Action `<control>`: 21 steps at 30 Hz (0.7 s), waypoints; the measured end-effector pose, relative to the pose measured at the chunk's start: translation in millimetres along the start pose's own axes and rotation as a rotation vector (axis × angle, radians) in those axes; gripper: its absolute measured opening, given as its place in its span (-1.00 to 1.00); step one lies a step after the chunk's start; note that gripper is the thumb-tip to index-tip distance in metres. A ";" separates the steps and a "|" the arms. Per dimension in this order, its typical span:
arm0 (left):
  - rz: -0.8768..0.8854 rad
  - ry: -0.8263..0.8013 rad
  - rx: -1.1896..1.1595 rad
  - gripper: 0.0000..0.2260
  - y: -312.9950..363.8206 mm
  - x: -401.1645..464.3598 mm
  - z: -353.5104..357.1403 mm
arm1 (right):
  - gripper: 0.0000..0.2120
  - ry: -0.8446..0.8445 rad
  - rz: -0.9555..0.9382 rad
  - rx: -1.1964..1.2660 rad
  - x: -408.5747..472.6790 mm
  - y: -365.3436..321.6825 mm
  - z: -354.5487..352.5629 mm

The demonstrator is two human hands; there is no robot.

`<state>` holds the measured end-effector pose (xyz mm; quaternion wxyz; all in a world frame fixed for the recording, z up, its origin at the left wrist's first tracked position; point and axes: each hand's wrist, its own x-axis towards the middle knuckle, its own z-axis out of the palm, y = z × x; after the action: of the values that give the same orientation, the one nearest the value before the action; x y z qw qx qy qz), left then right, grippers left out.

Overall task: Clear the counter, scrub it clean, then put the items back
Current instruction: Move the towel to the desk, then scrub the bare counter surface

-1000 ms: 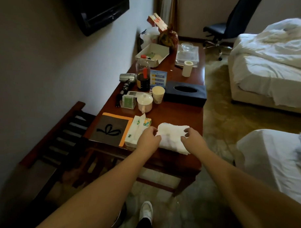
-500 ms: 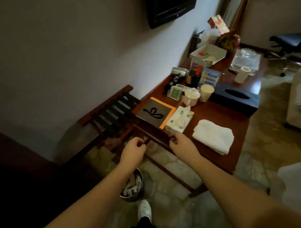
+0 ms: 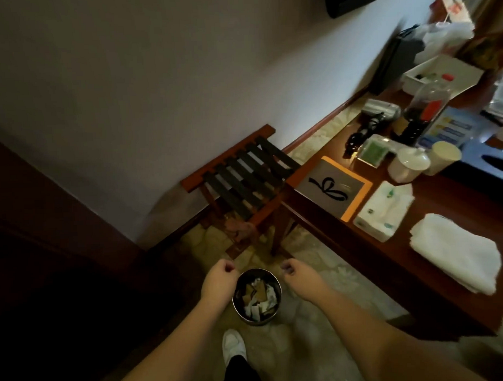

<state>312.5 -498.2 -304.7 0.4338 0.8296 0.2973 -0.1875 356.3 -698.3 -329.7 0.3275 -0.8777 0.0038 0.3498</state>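
Observation:
The dark wooden counter point(image 3: 360, 249) runs along the right. On its near end lies a folded white towel point(image 3: 455, 254), beside a soft tissue pack point(image 3: 383, 211) and a grey folder with an orange edge point(image 3: 334, 189). A round metal waste bin point(image 3: 257, 297) full of paper scraps stands on the floor left of the counter. My left hand point(image 3: 219, 281) hovers at the bin's left rim and my right hand point(image 3: 300, 279) at its right rim. Both have loosely curled fingers and hold nothing that I can see.
A slatted wooden luggage rack point(image 3: 244, 185) stands against the wall beyond the bin. Further along the counter are a lidded white cup point(image 3: 409, 165), a paper cup point(image 3: 443, 158), a dark bottle point(image 3: 424, 110), a hair dryer point(image 3: 378, 109), a dark tissue box point(image 3: 489, 165) and a white tray point(image 3: 440, 72). My white shoe point(image 3: 234, 345) is on the floor.
My hands left the towel on the counter and dropped down and left to either side of the waste bin. The view swung left and downward.

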 end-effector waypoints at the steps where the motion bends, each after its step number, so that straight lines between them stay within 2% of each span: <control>1: -0.009 -0.017 0.011 -0.88 -3.7 13.9 -3.2 | -0.68 -0.005 0.028 -0.002 11.7 -4.2 3.3; 7: -0.044 -0.138 0.099 -0.95 -10.0 102.6 -13.9 | -0.72 -0.028 0.166 0.038 89.9 -19.1 13.6; 13: -0.100 -0.290 0.111 -0.91 -15.4 192.4 7.0 | -0.77 -0.020 0.252 0.113 180.6 -26.6 22.3; 18: -0.189 -0.404 0.029 -0.77 -18.0 249.0 27.0 | -0.83 -0.048 0.292 0.175 251.1 -21.7 41.6; 21: -0.226 -0.431 -0.044 -0.68 -24.6 274.7 37.5 | -0.59 -0.008 0.299 0.251 282.9 -21.4 55.1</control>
<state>501.2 -427.6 -496.7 0.4813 0.7222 0.2929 -0.4012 541.3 -586.8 -521.7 0.3789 -0.8183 0.1764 0.3947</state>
